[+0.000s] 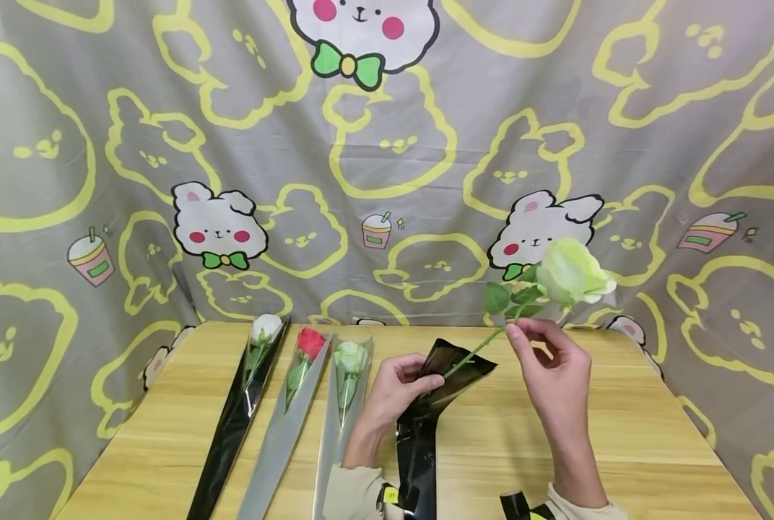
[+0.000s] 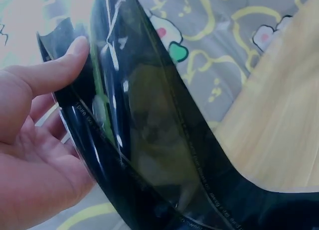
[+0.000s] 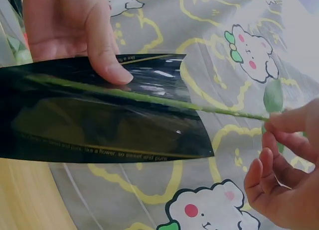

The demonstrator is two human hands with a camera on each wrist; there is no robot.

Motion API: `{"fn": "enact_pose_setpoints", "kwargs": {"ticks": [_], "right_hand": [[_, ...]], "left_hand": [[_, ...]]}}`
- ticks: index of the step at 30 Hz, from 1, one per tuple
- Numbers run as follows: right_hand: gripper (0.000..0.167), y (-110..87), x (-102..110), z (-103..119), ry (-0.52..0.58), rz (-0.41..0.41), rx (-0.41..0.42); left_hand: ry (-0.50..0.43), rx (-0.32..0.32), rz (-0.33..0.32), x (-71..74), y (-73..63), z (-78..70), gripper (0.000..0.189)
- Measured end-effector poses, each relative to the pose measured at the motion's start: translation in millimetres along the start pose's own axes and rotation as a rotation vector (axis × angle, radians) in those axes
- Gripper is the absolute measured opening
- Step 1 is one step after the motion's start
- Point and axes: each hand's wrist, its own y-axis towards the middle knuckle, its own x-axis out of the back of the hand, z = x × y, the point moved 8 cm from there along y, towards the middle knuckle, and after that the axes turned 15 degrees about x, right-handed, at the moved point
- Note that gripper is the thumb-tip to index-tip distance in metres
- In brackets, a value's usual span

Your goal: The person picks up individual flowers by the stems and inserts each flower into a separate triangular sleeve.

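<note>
My right hand point(image 1: 559, 386) pinches the green stem of a pale green-white rose point(image 1: 570, 273) just below its leaves, with the bloom up and to the right. My left hand point(image 1: 393, 393) grips a black flower sleeve point(image 1: 418, 451) near its flared mouth, thumb on the near side. In the right wrist view, the lower stem point(image 3: 164, 100) lies within the mouth of the sleeve, seen through its clear front; its upper part sticks out towards the pinching fingers. Gold print runs along the sleeve's edges in the left wrist view. The sleeve's lower end hangs over the table and bends.
Three wrapped roses lie side by side on the wooden table point(image 1: 491, 448) to the left: a white one point(image 1: 266, 328) in black, a red one point(image 1: 310, 343) and a green one point(image 1: 349, 357) in clear-fronted grey sleeves. A patterned grey curtain point(image 1: 283, 159) surrounds the table.
</note>
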Motion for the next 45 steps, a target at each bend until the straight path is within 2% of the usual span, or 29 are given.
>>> {"fn": "enact_pose_setpoints", "kwargs": {"ticks": [7,14,17,20,24,27,29,32,34,38,41,45], "right_hand": [[0.009,9.8,0.9,8.4,-0.026,0.067,0.041],[0.012,38.1,-12.8,30.5,-0.108,0.265,0.133],[0.011,43.8,-19.0,43.1,-0.118,0.324,0.171],[0.008,46.3,-23.8,53.7,-0.112,0.362,0.193],[0.006,48.0,-26.3,64.8,-0.084,0.391,0.23],[0.003,47.5,-27.2,71.1,-0.048,0.42,0.26],[0.003,46.5,-28.3,74.6,-0.019,0.449,0.272],[0.007,45.6,-30.5,76.6,-0.007,0.513,0.267],[0.009,45.5,-32.4,76.8,-0.041,0.574,0.252],[0.006,46.7,-34.0,76.0,-0.096,0.692,0.203],[0.016,51.1,-31.4,78.1,-0.048,0.7,0.148],[0.038,59.9,-28.0,86.5,0.02,0.648,0.113]], "left_hand": [[0.021,0.041,0.013,-11.1,-3.6,-3.5,0.019],[-0.054,0.03,0.029,-9.5,-9.1,-13.7,0.021],[-0.068,0.043,0.026,-9.0,-13.6,-20.5,0.022],[-0.106,0.06,0.049,-11.2,-20.6,-29.0,0.023],[-0.173,0.018,0.1,-16.4,-32.4,-45.8,0.027],[-0.187,-0.029,0.1,-20.4,-39.2,-58.2,0.034],[-0.189,-0.036,0.081,-23.1,-41.5,-63.5,0.038],[-0.206,-0.026,0.052,-27.1,-41.8,-68.3,0.04],[-0.201,-0.021,0.028,-28.4,-41.4,-70.2,0.041],[-0.146,-0.034,-0.001,-29.6,-43.0,-75.1,0.043],[-0.112,-0.05,0.004,-31.1,-44.4,-78.7,0.039],[-0.081,-0.07,-0.002,-31.1,-44.9,-83.7,0.034]]}}
